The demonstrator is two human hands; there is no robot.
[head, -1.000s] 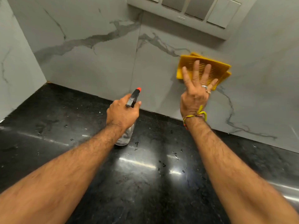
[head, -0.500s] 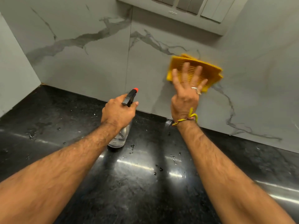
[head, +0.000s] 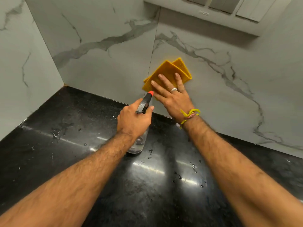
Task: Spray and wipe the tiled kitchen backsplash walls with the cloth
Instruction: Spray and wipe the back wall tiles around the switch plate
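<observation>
The marbled backsplash wall (head: pixel 213 95) fills the view from nine o'clock round to three, grey-veined tiles meeting at a thin vertical seam near twelve and turning a corner at about ten o'clock. Below it the black stone counter (head: pixel 65 153) spreads across the lower half, glossy and speckled with droplets and smears.

The step in hand looks like wiping: the right hand (head: pixel 173 97), fingers straight and spread, presses the cloth (head: pixel 168 69) flat against the tile just right of the seam, low on the wall and not far above the counter edge. The cloth is yellow-orange, folded into layers whose corners fan out at twelve and one o'clock of the fingers, and its lower left edge reaches just over the seam.

At seven o'clock from the cloth, the left hand (head: pixel 133 122) is wrapped round the neck of the spray bottle (head: pixel 144 104), with the index finger at the trigger; the black head and red nozzle tip point up toward the wall, close beside the right hand. The clear body appears to stand on the counter.

By my judgement the next move calls for steady flat pressure while sweeping across the seam toward the corner tiles, and a fresh spray there first, nozzle aimed clear of the wiping hand.

A silver ring (head: pixel 173 89) and a yellow thread bracelet (head: pixel 190 114) mark the right hand.
</observation>
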